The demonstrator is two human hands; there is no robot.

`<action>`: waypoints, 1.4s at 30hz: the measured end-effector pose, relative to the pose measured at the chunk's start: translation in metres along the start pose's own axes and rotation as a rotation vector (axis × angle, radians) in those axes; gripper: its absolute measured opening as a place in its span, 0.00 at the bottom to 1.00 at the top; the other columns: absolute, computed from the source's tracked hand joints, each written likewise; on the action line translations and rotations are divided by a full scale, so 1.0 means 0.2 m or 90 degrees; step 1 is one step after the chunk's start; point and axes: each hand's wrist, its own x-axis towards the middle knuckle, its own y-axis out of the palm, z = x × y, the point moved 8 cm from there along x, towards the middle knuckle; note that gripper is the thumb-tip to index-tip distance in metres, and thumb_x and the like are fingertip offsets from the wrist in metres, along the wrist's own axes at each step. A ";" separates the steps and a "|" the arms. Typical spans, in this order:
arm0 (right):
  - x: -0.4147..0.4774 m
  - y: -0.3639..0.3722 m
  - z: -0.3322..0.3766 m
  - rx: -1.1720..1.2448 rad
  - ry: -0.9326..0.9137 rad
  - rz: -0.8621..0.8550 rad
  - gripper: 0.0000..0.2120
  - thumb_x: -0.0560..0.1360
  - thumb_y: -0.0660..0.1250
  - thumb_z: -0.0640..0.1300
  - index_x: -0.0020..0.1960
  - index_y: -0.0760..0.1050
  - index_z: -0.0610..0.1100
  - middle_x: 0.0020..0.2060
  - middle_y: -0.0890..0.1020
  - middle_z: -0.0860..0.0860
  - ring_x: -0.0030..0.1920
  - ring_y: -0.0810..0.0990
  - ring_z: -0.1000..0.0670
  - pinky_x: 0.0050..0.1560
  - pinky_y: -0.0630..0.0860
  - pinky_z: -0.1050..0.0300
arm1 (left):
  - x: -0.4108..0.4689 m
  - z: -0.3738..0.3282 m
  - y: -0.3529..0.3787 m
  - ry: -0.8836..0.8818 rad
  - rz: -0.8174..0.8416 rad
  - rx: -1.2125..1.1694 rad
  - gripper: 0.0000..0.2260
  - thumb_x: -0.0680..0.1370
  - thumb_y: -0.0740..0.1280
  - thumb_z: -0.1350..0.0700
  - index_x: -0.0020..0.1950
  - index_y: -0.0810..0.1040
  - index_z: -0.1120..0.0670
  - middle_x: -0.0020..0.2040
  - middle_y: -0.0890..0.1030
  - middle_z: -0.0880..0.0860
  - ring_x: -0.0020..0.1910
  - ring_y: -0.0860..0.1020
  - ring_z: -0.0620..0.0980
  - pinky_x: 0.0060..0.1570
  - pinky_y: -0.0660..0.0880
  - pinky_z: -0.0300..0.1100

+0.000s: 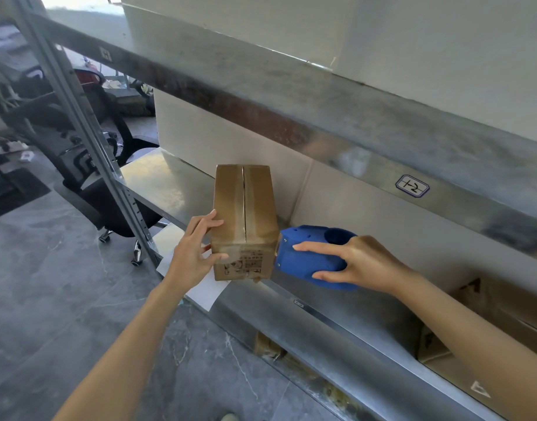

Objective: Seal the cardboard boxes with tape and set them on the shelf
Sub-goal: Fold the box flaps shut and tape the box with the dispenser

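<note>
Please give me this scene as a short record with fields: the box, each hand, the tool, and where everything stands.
box: box stands on the shelf, near its front edge
seam: a shiny strip, seemingly tape, runs along the top seam
left hand: left hand grips the box's near left corner
right hand: right hand holds the blue dispenser
dispenser: its front end meets the box's near right edge
behind: white cartons
label: label reads "1-2", on the beam above
</note>
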 end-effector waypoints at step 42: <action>0.18 0.23 -0.04 -0.126 0.116 -0.036 0.36 0.71 0.75 0.54 0.75 0.63 0.59 0.17 0.63 0.51 0.18 0.56 0.52 0.20 0.53 0.64 | -0.01 -0.01 0.01 -0.028 0.002 -0.043 0.34 0.70 0.78 0.63 0.69 0.69 0.42 0.74 0.61 0.30 0.66 0.66 0.26 0.55 0.74 0.27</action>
